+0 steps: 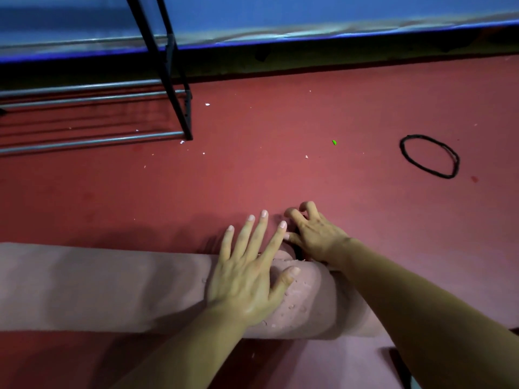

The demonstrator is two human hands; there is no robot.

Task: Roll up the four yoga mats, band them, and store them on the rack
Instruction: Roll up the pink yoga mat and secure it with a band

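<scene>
one mat rolled, banding and racking left
pale pink rolled foam yoga mat [112,287] lies on the floor; left hand [247,276] presses it, fingers spread; right hand [317,237] curls at its end, grip unclear; black elastic band [403,153] well apart; metal rack [84,142] shows no mats.

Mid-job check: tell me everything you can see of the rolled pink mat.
The rolled pink mat lies on its side across the red floor, with its left end out of frame. It looks like soft foam, with small flecks and bumps near the right end. The left hand rests flat on top, fingers spread. The right hand curls its fingers at the far side by that end. Something dark shows beneath it, but I cannot tell what.
</scene>
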